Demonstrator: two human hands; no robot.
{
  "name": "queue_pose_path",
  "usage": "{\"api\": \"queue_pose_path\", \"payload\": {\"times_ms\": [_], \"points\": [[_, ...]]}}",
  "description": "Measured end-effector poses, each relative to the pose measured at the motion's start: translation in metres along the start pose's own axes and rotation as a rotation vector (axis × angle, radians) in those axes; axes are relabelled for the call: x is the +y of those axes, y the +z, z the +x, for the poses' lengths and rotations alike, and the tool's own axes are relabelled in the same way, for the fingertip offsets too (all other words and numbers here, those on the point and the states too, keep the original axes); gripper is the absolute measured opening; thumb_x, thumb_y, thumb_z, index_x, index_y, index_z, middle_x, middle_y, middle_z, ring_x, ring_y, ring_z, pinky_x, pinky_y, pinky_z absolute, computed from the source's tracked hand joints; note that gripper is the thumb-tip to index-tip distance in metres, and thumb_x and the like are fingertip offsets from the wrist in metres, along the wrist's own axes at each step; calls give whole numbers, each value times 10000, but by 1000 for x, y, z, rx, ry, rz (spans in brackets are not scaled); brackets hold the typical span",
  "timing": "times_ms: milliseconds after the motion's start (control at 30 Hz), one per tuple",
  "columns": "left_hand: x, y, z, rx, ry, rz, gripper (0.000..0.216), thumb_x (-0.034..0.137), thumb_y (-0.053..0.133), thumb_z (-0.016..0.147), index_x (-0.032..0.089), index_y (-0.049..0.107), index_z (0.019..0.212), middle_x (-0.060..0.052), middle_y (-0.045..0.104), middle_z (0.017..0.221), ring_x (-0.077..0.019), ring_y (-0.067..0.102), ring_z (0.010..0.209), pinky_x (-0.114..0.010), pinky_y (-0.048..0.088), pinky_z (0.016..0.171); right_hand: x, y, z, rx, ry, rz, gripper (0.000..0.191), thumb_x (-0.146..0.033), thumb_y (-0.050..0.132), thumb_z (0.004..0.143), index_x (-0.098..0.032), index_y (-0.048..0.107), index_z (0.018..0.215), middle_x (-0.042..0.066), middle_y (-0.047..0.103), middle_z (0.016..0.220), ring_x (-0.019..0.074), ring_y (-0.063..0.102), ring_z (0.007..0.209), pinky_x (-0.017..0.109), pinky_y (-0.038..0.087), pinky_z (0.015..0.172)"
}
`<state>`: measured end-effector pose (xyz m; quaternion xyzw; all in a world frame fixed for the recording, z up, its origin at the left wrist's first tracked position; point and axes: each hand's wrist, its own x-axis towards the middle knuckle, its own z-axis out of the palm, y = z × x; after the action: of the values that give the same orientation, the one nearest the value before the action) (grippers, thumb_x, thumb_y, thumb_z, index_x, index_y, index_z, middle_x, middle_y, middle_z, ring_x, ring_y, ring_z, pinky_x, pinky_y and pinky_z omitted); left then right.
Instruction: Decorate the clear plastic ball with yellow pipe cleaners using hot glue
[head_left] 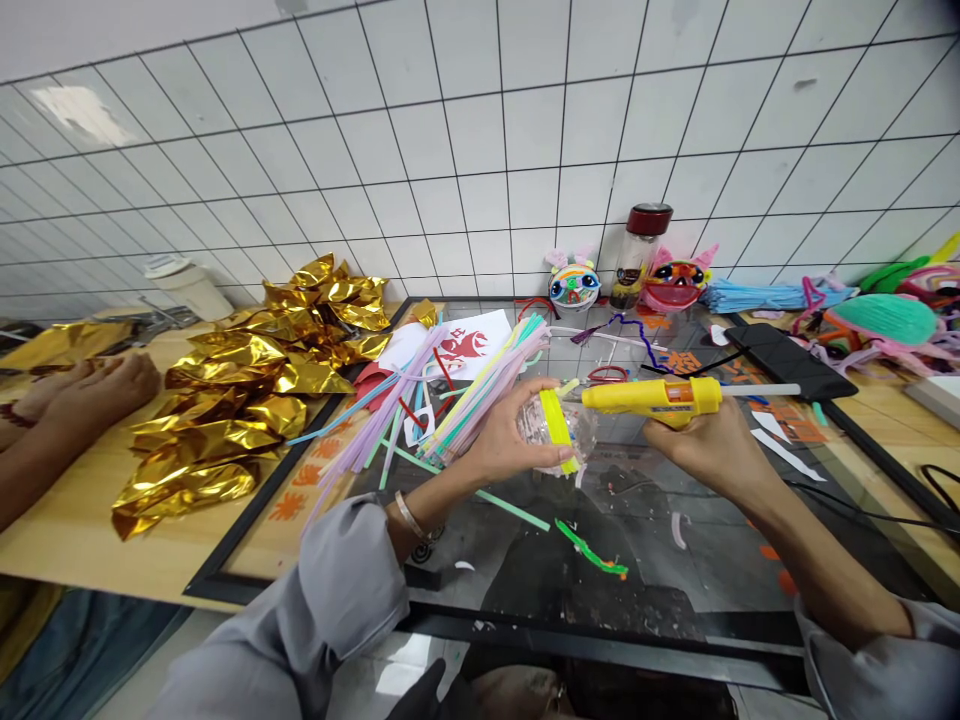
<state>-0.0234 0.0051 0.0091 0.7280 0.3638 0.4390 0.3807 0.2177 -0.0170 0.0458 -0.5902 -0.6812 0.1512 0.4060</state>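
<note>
My left hand (504, 440) is closed around a clear plastic bottle piece (559, 432) with a yellow-green paper strip (556, 425) stuck across it. It is held just above the glass tabletop (637, 540). My right hand (709, 440) grips a yellow hot glue gun (651, 398). The gun's nozzle points left and nearly touches the strip on the clear piece. A white glue stick (761, 390) pokes out of the gun's back end.
A pile of pastel straws (457, 395) and a red paper cutting (463, 347) lie behind my left hand. Crumpled gold foil (255, 390) covers the left side, beside another person's hand (90, 390). A jar (639, 255), painted masks (574, 285), pipe cleaners and a black phone (780, 360) sit at the back.
</note>
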Motion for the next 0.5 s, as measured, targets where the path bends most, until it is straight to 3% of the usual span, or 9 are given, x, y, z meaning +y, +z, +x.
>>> {"api": "queue_pose_path", "payload": {"times_ms": [200, 367, 500], "points": [[-1, 0, 0, -8, -20, -41, 725, 347, 823, 595, 154, 549, 1237, -109, 603, 1295, -310, 571, 1217, -435, 409, 1099, 1, 4, 0, -22, 63, 14, 64, -277, 543, 556, -216, 548, 577, -34, 507, 459, 146, 512, 457, 250, 371, 441], [-1, -1, 0, -10, -36, -47, 733, 354, 823, 590, 153, 547, 1238, -103, 617, 1251, -294, 587, 1178, -409, 433, 1068, 3, 4, 6, -34, 259, 314, 195, -300, 645, 521, -221, 550, 671, -28, 553, 568, 128, 493, 488, 256, 403, 458], [-1, 0, 0, -3, -27, -45, 737, 352, 824, 581, 147, 546, 1232, -108, 613, 1257, -297, 581, 1183, -419, 424, 1078, 12, -4, 13, -79, 372, 464, 358, -392, 767, 504, -223, 520, 701, -40, 515, 577, 96, 426, 471, 240, 345, 430]]}}
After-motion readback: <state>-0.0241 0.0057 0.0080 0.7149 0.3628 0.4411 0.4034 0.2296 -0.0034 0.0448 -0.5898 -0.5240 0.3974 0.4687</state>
